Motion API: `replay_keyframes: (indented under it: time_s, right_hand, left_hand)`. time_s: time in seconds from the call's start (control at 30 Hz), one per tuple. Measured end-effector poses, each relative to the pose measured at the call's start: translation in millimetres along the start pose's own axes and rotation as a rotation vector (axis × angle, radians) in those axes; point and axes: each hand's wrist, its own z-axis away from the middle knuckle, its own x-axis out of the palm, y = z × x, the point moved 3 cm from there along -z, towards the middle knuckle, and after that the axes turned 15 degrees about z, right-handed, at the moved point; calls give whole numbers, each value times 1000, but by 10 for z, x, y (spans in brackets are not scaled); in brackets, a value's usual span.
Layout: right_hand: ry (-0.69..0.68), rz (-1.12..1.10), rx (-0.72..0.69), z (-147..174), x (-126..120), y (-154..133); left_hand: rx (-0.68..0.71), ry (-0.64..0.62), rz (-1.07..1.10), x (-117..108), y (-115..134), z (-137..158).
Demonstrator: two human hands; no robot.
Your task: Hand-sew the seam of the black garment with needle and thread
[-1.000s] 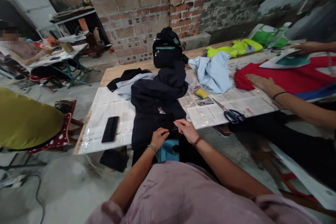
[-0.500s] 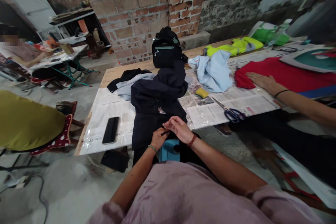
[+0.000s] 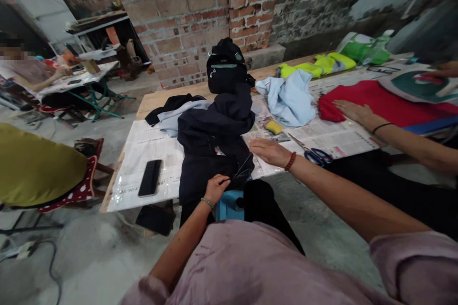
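Both hands are at the near edge of the table over a dark navy garment (image 3: 200, 169), which has a small printed patch on it. My left hand (image 3: 216, 188), wearing a beaded bracelet, is closed in a pinch at the garment's lower edge. My right hand (image 3: 270, 151), with a red bead bracelet, is held higher and to the right, its fingers together. Thin light strands of thread (image 3: 244, 166) run between the two hands, across the dark cloth. Whether a needle is on them is too small to see.
A phone (image 3: 150, 177) lies left; scissors (image 3: 317, 156) and a yellow sponge (image 3: 274, 127) lie right. Behind are a black backpack (image 3: 227, 69) and a light blue garment (image 3: 288, 97). At right, a co-worker's hand (image 3: 354, 110) rests on red cloth (image 3: 372, 97) beside an iron (image 3: 418, 85).
My right hand has moved up and right, away from my left, and strands now show stretched between them. My left hand has stayed nearly in place. The co-worker's other hand has appeared at the iron.
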Motion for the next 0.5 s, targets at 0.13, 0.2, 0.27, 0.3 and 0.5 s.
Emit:
replay_keyframes:
  time_s: [0.13,0.2,0.27,0.3,0.5]
  right_hand:
    - [58,219,18,30,-267,248]
    - [84,334,10,39,-406,342]
    - [102,433,16,45,-548,424]
    - [108,482,28,48,-620,466]
    - [91,729,122,78,-1031,780]
  left_hand:
    - [-7,-4,-1,-6,-12,-2]
    - [-10,-3,1,-7,-24,-3]
    - [-16,-4,5,-5,-36,-3]
    - [-19,-4,7,-3,-40,-4]
    - [-15,-7,24,3,-42,-3]
